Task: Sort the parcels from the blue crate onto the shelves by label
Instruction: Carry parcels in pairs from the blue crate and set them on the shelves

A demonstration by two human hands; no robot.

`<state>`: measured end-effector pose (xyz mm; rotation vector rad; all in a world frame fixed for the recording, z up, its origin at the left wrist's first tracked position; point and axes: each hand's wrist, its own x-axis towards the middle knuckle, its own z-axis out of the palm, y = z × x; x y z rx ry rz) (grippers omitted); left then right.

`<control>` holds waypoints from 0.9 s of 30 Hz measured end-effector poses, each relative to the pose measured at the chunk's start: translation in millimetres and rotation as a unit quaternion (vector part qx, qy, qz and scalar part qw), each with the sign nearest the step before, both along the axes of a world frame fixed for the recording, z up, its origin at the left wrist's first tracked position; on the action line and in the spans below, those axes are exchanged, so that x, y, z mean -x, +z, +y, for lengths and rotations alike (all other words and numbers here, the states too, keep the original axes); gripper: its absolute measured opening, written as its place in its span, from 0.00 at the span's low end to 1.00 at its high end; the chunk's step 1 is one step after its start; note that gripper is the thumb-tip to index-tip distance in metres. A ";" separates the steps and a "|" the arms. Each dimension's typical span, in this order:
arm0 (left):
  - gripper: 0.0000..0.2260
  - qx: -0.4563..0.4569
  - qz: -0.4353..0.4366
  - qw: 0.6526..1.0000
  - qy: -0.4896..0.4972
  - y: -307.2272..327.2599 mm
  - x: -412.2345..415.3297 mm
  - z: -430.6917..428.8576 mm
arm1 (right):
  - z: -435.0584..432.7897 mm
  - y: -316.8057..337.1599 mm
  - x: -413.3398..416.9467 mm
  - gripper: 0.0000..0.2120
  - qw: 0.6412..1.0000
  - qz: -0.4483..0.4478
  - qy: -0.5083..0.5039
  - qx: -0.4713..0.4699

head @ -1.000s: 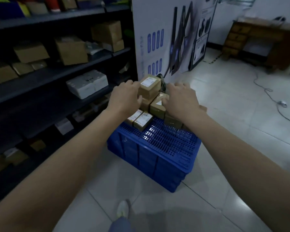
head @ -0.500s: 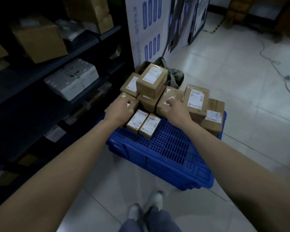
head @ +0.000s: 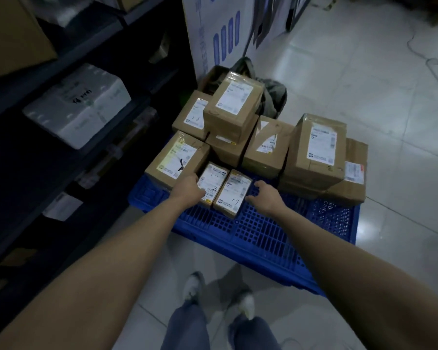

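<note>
An upturned blue crate (head: 268,231) on the floor carries several brown labelled parcels. Two small parcels lie side by side at its front: the left small parcel (head: 213,181) and the right small parcel (head: 234,192). My left hand (head: 189,190) touches the left edge of the left small parcel, below a larger parcel (head: 177,157). My right hand (head: 266,197) hovers with fingers apart just right of the right small parcel, over the crate's grid. A tall parcel (head: 234,103) tops the stack behind, and another big parcel (head: 316,147) stands at the right.
Dark shelves (head: 68,160) run along the left, holding a white package (head: 79,107) and cardboard boxes. A white printed board (head: 213,31) stands behind the crate, with a dark bag (head: 273,94) at its foot. A cable (head: 425,59) lies on the tiled floor. My feet (head: 218,294) stand before the crate.
Both hands have come down from the upper parcels to the two small parcels at the crate's front. The camera has tilted downward and closer.
</note>
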<state>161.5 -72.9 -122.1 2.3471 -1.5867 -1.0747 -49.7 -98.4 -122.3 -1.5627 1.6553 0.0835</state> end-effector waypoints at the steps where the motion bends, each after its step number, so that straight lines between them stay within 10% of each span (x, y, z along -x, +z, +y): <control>1: 0.17 -0.009 0.001 1.000 -0.011 -11.3 -1.9 -7.1 | -3.6 -10.7 -3.5 0.27 1.000 -0.003 -0.022 -0.013; 10: 0.35 -0.145 -0.035 0.984 -0.100 -107.0 -4.6 -56.7 | -26.4 -108.0 -24.0 0.39 0.932 -0.164 -0.285 -0.150; 19: 0.42 -0.169 0.121 0.978 0.003 -149.6 -12.1 -87.5 | -53.2 -158.1 -31.8 0.37 0.840 -0.265 -0.436 -0.183; 27: 0.43 -0.168 0.275 0.937 0.138 -123.2 -6.6 -93.9 | -56.6 -116.5 -11.5 0.16 0.813 -0.292 -0.466 -0.190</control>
